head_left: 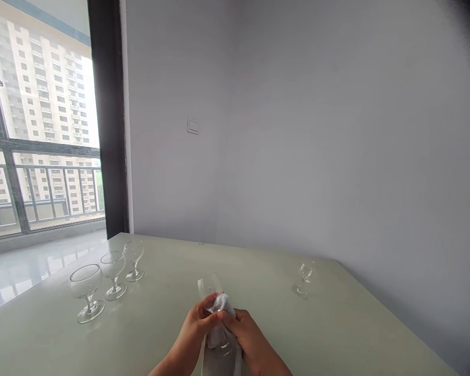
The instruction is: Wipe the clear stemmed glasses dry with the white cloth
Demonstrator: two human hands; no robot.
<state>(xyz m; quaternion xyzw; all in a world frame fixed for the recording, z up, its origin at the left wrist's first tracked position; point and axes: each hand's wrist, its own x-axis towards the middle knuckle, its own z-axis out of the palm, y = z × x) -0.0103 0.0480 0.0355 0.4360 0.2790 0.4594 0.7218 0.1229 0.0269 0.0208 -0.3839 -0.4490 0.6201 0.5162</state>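
A clear stemmed glass (209,284) is between my hands at the near middle of the table, tilted, with its bowl pointing away from me. My left hand (201,317) is closed around the glass near the lower bowl and stem. My right hand (243,328) is closed on a whitish cloth (221,363), pressing it against the glass. The cloth bunches up between the fingers and hangs toward me. Fingers and cloth hide much of the stem, and the foot shows only faintly.
Three clear stemmed glasses (113,271) stand upright in a row at the table's left. Faint clear glassware (306,271) is at the right; its count is unclear. The pale green table (172,266) meets grey walls behind. A window (43,130) is at left.
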